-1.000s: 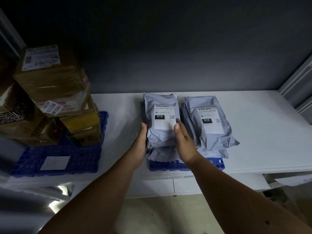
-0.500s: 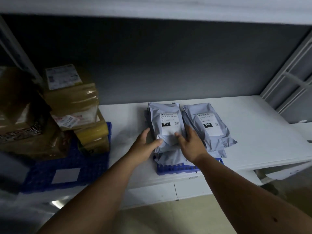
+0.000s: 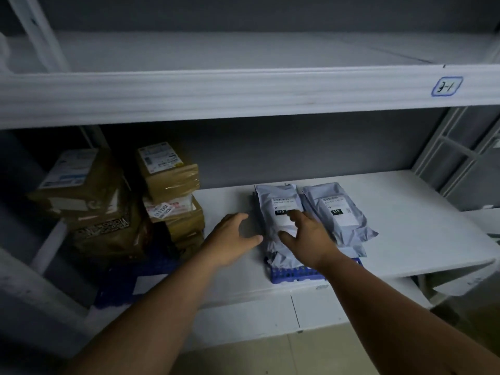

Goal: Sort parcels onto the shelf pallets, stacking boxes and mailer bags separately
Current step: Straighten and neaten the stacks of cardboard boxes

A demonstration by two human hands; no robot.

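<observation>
Grey mailer bags (image 3: 278, 209) and cardboard boxes (image 3: 167, 174) stacked on separate pallets; left hand (image 3: 232, 239) released, right hand (image 3: 308, 239) resting flat on bags.

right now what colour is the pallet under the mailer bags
Blue pallet, head view.

- the blue pallet (image 3: 295, 274) lies mostly hidden under the mailer bags (image 3: 278, 209); only its front edge shows.
- print on the bag labels (image 3: 338, 209) is too small to read beyond "010".
- the box stack (image 3: 167, 190) is dim, its left side blurred.
</observation>
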